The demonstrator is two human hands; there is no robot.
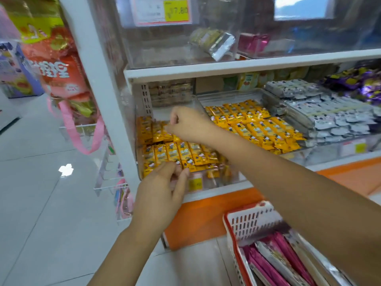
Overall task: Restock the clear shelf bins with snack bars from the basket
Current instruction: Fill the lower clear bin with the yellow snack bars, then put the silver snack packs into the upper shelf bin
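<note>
Head view: your right hand (186, 125) pinches one yellow snack bar (165, 134) in the left clear bin (218, 180). Your left hand (162, 190) curls at the front row (185, 154), grasp unclear. One basket (247, 221) is cut off by your arm and the frame edge.

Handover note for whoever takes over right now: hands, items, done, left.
Left hand: fingertips at the front row of yellow bars in the left clear bin; grip unclear.
Right hand: reaches across, pinching yellow bars in the back row.
Basket: on the floor, lower right, holding pink and silver packs.
Done: two rows of bars in this bin.
Left: tidy the rows, then probably shelve the basket packs.
</note>
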